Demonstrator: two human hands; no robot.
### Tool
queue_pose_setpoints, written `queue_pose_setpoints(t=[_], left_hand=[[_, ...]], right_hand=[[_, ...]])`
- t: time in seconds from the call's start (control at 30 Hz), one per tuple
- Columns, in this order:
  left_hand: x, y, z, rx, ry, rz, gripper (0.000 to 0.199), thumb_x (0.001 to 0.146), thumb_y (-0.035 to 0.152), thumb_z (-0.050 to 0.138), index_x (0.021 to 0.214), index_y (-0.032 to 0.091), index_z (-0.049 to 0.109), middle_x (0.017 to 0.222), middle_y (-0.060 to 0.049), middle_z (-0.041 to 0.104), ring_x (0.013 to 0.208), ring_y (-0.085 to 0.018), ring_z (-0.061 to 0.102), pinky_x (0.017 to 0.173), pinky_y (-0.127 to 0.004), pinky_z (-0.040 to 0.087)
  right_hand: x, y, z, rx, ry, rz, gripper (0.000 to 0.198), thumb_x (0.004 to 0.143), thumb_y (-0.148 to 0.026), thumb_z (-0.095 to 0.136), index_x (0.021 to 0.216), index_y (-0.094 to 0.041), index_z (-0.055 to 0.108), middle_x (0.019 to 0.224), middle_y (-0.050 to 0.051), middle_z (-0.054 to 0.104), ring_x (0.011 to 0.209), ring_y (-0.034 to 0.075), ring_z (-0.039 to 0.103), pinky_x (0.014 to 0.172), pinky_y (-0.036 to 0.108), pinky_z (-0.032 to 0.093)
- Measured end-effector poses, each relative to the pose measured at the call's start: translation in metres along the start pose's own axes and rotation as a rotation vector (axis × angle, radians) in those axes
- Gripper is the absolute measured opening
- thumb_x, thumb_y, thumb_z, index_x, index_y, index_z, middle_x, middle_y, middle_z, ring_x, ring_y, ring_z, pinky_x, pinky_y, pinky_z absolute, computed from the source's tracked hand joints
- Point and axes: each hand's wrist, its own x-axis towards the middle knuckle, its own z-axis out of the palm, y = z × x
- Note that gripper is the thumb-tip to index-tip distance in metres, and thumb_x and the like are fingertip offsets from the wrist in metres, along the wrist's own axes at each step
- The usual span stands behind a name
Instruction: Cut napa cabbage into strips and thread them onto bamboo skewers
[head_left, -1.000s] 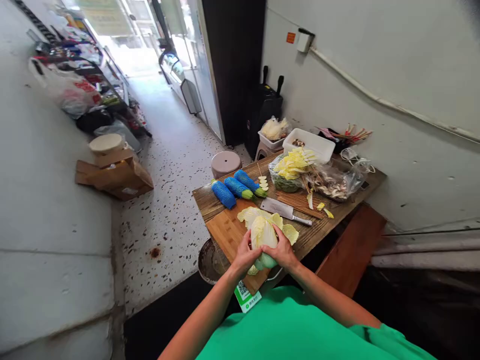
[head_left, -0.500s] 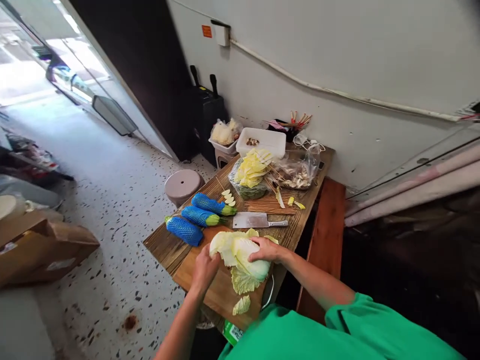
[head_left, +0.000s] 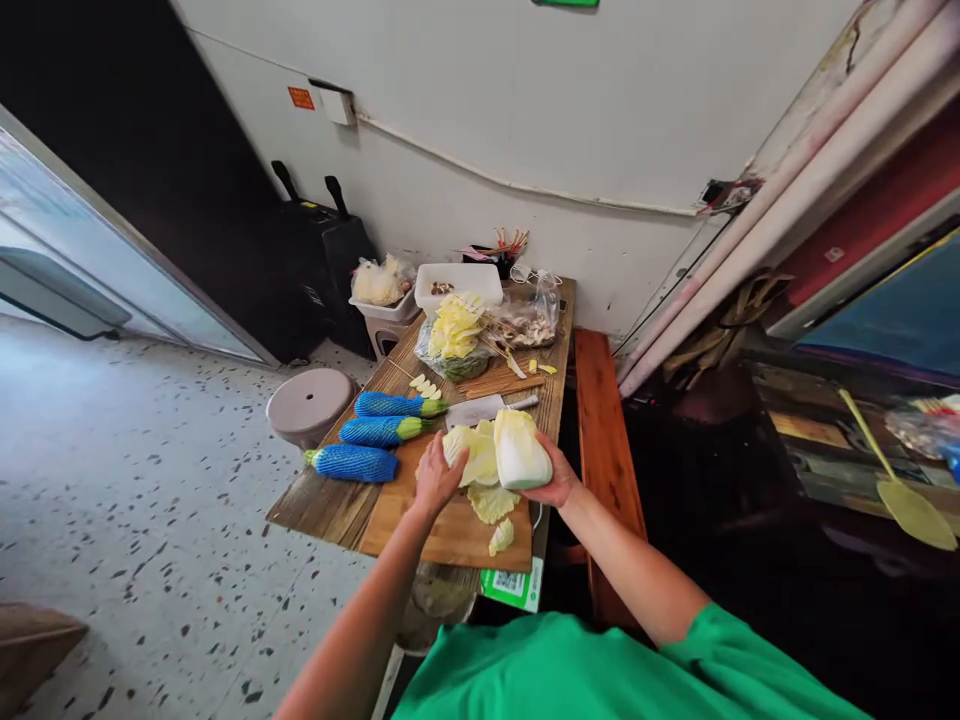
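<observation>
So both hands are on the cabbage right now. The right hand (head_left: pixel 553 478) is wrapped around the cabbage (head_left: pixel 520 452) from underneath and the outer side, fingers curled shut on it, holding the pale head a bit above the cutting board (head_left: pixel 424 520). The left hand (head_left: pixel 436 476) sits just beside it, palm down with fingers spread over a loose leaf (head_left: pixel 472 452) that's peeling off the head; I can't really tell if it's pinching the leaf or just pressing on it.

Right below the grip, a couple of torn leaf bits (head_left: pixel 495 512) lie on the board. Just past the hands there's a cleaver (head_left: pixel 484 409) lying flat on the wooden table (head_left: pixel 315 505). Off to the left hand's side are three vegetables in blue foam netting (head_left: pixel 358 462), lined up side by side. Further back from the grip there's a bag of yellow cut leaves (head_left: pixel 452 338) and a white tub (head_left: pixel 459 281) near the wall.
</observation>
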Motion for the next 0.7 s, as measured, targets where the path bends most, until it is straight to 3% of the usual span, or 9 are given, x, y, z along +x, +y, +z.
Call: queue_pose_setpoints(t=[0.1,0.17,0.27,0.37,0.47,0.57,0.7], left_hand=[[-0.031,0.032,0.001,-0.570,-0.519,-0.170,0.066,0.076,0.059,0.043,0.129,0.020,0.038,0.127,-0.016,0.048,0.116,-0.030,0.044,0.090,-0.047,0.038],[-0.048,0.044,0.005,-0.865,-0.681,-0.263,0.068,0.074,0.064,0.042,0.127,0.020,0.041,0.118,-0.015,0.055,0.106,-0.029,0.052,0.083,-0.046,0.043],[-0.061,0.049,0.007,-1.071,-0.547,-0.238,0.068,0.073,0.060,0.049,0.128,0.022,0.038,0.114,-0.012,0.057,0.098,-0.025,0.056,0.080,-0.042,0.046],[-0.060,0.051,0.004,-1.042,-0.376,-0.155,0.064,0.074,0.052,0.054,0.129,0.026,0.034,0.116,-0.009,0.056,0.092,-0.021,0.058,0.076,-0.035,0.048],[-0.056,0.053,0.005,-0.903,-0.279,-0.112,0.062,0.073,0.051,0.056,0.127,0.026,0.036,0.107,-0.007,0.059,0.079,-0.017,0.060,0.065,-0.028,0.049],[-0.053,0.054,0.012,-0.616,-0.137,-0.127,0.062,0.070,0.055,0.056,0.120,0.020,0.042,0.087,-0.005,0.063,0.064,-0.014,0.060,0.053,-0.024,0.045],[-0.047,0.053,0.020,-0.376,0.026,-0.159,0.057,0.065,0.055,0.061,0.103,0.014,0.052,0.078,-0.006,0.063,0.065,-0.016,0.059,0.055,-0.025,0.044]], right_hand=[[-0.001,0.007,0.013,-0.132,0.080,-0.123,0.067,0.073,-0.067,0.039,0.115,-0.015,0.050,0.105,0.011,0.063,0.095,0.024,0.059,0.081,0.042,0.046],[0.001,0.011,0.020,-0.248,0.165,-0.223,0.063,0.074,-0.064,0.044,0.111,-0.014,0.054,0.102,0.011,0.064,0.094,0.025,0.060,0.080,0.040,0.047],[0.004,0.010,0.026,-0.319,0.265,-0.318,0.058,0.069,-0.054,0.059,0.113,-0.017,0.052,0.109,0.009,0.061,0.097,0.023,0.058,0.083,0.037,0.046],[0.005,0.006,0.026,-0.404,0.258,-0.328,0.065,0.061,-0.043,0.070,0.118,-0.020,0.048,0.110,0.006,0.060,0.096,0.022,0.058,0.083,0.035,0.046],[0.007,0.006,0.023,-0.515,0.210,-0.325,0.066,0.054,-0.035,0.076,0.114,-0.020,0.052,0.104,0.005,0.062,0.095,0.021,0.058,0.083,0.036,0.046],[0.011,0.011,0.018,-0.544,0.185,-0.357,0.071,0.049,-0.032,0.078,0.113,-0.019,0.051,0.106,0.005,0.060,0.096,0.021,0.057,0.086,0.036,0.045],[0.017,0.017,0.006,-0.479,0.145,-0.324,0.079,0.047,-0.034,0.078,0.118,-0.020,0.046,0.106,0.005,0.061,0.095,0.020,0.057,0.084,0.037,0.046]])
